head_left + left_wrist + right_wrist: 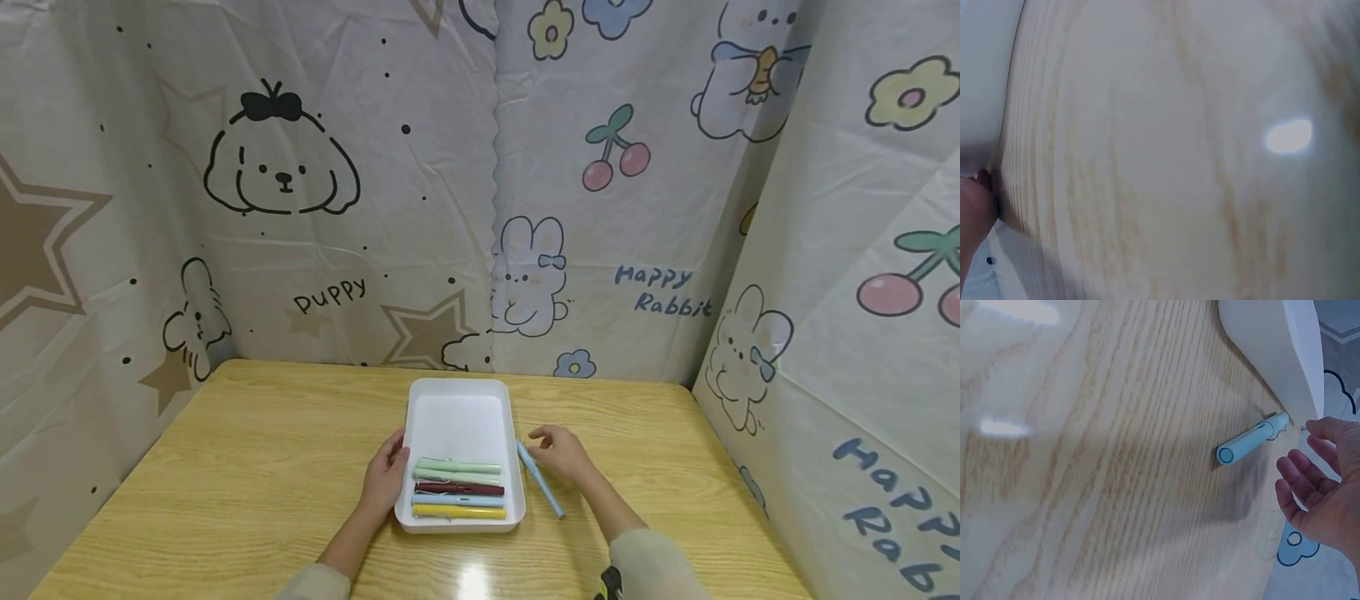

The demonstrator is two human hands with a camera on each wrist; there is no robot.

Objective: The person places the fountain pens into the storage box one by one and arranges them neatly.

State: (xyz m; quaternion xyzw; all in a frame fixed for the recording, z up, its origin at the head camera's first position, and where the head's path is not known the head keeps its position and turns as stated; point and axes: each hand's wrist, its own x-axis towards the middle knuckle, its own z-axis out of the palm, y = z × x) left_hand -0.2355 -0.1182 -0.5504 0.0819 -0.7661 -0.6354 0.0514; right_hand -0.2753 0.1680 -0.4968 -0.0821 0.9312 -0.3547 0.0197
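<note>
A white tray (457, 417) lies on the table, with several pens across its near half. Among them are a green pen (459, 467), a dark red pen (459, 488), a light blue pen (459, 501) and a yellow pen (459, 512). My left hand (386, 473) holds the tray by its left side, thumb at the rim. In the left wrist view only part of that hand (974, 203) shows. Another light blue pen (1252, 439) lies on the wood, right of the tray. Beside it hovers my right hand (1325, 481), fingers loosely bent and nothing in them.
The wooden table (277, 467) reaches back to a printed cloth (420, 183) with cartoon animals. Similar cloth hangs along the left and right sides. Light glares off the tabletop near the front edge.
</note>
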